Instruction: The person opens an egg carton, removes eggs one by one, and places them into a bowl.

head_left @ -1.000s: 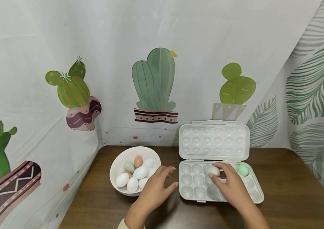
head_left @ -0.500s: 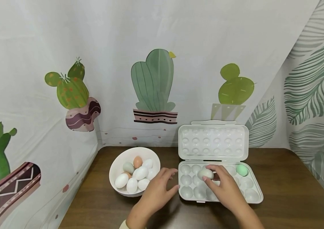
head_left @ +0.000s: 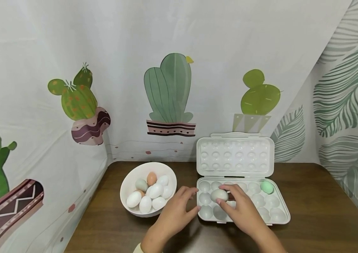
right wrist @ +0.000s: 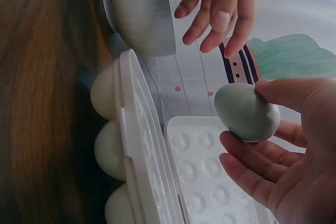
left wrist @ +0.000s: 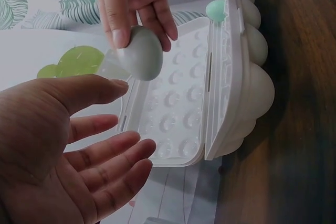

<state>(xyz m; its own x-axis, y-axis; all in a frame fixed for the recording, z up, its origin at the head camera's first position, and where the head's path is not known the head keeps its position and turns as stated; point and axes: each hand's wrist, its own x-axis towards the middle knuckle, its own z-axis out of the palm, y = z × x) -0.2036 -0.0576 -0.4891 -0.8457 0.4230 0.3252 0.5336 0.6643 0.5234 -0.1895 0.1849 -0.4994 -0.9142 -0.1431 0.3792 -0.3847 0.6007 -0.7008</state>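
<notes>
A pale grey-green egg (head_left: 219, 195) is pinched between the thumb and fingers of my right hand (head_left: 242, 211), held above the left part of the egg tray (head_left: 285, 218). My left hand (head_left: 176, 212) hovers between the bowl and the tray, its fingers loosely spread and holding nothing, as the left wrist view shows too. A mint-green egg (head_left: 267, 187) sits in the tray's back right hollow. The tray's lid (head_left: 236, 138) stands open at the back. To the left, a white bowl (head_left: 128, 175) holds several white eggs (head_left: 145, 204), brown ones and a grey-green one.
Everything stands on a dark brown wooden table (head_left: 103, 228). Behind it hangs a white cloth (head_left: 217, 70) printed with cacti and leaves, close to the tray's lid and the bowl.
My right hand has carried the grey-green egg leftward over the tray, towards my left hand. The left hand has shifted slightly right. The bowl's contents look the same.
</notes>
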